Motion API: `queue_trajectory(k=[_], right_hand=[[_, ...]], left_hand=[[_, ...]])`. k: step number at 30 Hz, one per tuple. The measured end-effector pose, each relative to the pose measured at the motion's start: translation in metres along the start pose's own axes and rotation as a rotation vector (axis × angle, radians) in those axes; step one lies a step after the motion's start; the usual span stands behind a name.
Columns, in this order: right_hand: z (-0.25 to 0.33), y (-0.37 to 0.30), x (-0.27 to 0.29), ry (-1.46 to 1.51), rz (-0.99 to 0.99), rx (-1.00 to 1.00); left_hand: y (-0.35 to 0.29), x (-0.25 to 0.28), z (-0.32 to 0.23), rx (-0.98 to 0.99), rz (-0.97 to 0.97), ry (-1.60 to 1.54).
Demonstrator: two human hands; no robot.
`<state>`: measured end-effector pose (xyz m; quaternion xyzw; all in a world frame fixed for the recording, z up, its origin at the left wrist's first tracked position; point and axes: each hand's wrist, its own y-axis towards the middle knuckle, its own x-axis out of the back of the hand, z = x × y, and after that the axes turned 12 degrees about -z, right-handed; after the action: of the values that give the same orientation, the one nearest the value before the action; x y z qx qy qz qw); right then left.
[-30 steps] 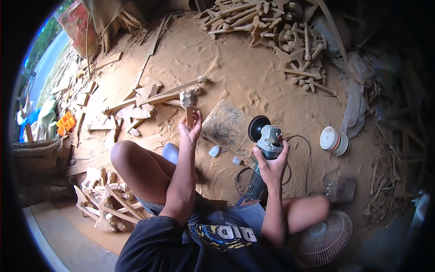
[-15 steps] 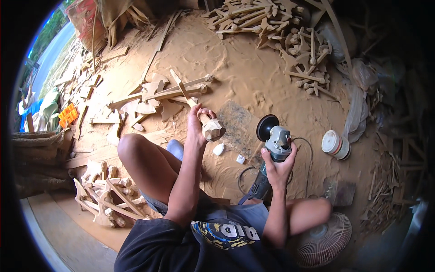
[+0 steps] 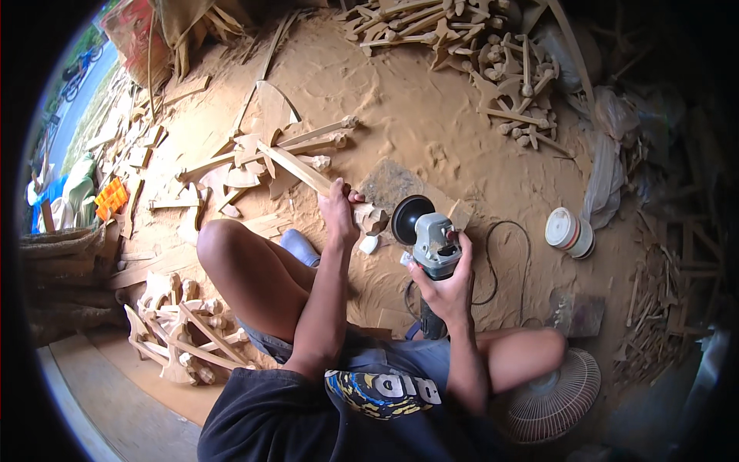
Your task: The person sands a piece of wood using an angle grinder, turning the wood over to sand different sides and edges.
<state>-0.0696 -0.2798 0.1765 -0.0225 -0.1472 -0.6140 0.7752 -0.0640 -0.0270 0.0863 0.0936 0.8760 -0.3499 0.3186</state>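
Note:
My left hand (image 3: 339, 212) is closed around a long wooden piece (image 3: 294, 168). Its flat shaft points up and to the left, and its faceted knob end (image 3: 372, 220) sticks out on the right of the fist. In my right hand (image 3: 450, 286) is an angle grinder (image 3: 436, 242), gripped around its body. The grinder's round black disc (image 3: 412, 219) faces the knob end, close beside it; whether they touch I cannot tell. Behind my left hand, several cut wooden pieces (image 3: 248, 150) lie in a loose heap on the dusty ground.
Piles of carved wooden pieces lie at the back right (image 3: 512, 85) and beside my left knee (image 3: 173, 331). A white tub (image 3: 568, 232) stands to the right. The grinder's dark cord (image 3: 526, 266) loops over the ground. A round fan (image 3: 554, 396) sits by my right knee.
The grinder has moved left, bringing its disc close to the knob end. The wooden piece has turned, so more of its flat shaft's broad side shows.

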Motion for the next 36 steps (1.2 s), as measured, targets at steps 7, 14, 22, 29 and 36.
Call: queue_trajectory(k=[7, 14, 22, 29, 36], right_hand=[[0.015, -0.014, -0.014, -0.050, 0.056, -0.035], [0.018, -0.010, -0.010, -0.069, 0.013, -0.027], [0.024, -0.010, -0.015, -0.082, 0.012, 0.049], [0.024, -0.012, -0.013, -0.065, 0.026, -0.042], [0.025, -0.013, -0.012, -0.009, 0.046, -0.083]], left_hand=[[-0.011, -0.011, -0.003, -0.078, -0.053, 0.069], [-0.008, -0.007, -0.009, -0.072, -0.043, 0.043], [-0.020, -0.013, -0.007, -0.110, -0.054, 0.074], [-0.014, -0.009, -0.006, -0.098, -0.061, 0.110], [-0.013, -0.010, -0.016, -0.068, -0.094, 0.042]])
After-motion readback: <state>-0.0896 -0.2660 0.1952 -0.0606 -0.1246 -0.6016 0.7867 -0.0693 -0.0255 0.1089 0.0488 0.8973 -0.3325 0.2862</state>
